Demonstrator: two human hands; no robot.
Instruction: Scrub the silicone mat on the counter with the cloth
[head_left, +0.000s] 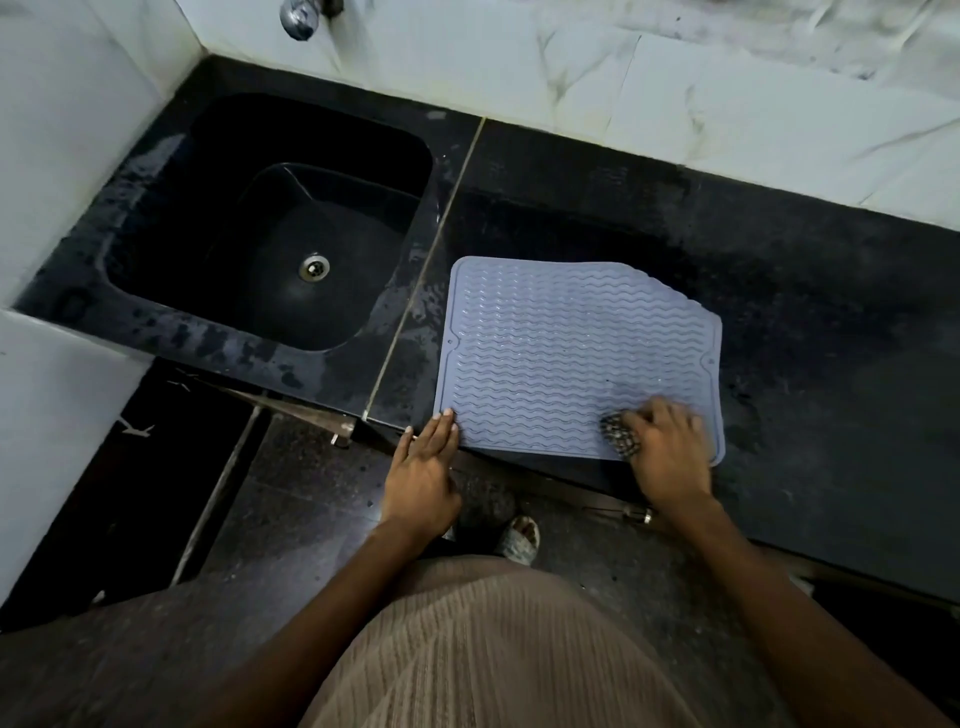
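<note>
A pale blue-grey silicone mat (566, 343) with wavy ridges lies flat on the black counter (810, 332), just right of the sink. My right hand (667, 447) is closed around a dark patterned cloth (618, 436) and presses it on the mat's near right corner; the hand is blurred. My left hand (423, 470) lies flat with fingers together, its fingertips on the mat's near left corner at the counter's front edge.
A black sink (156, 270) with a metal drain (314, 266) sits to the left of the mat. White marble wall tiles (675, 93) run behind the counter, and a tap (298, 15) shows at the top. The wet counter stretches on to the right.
</note>
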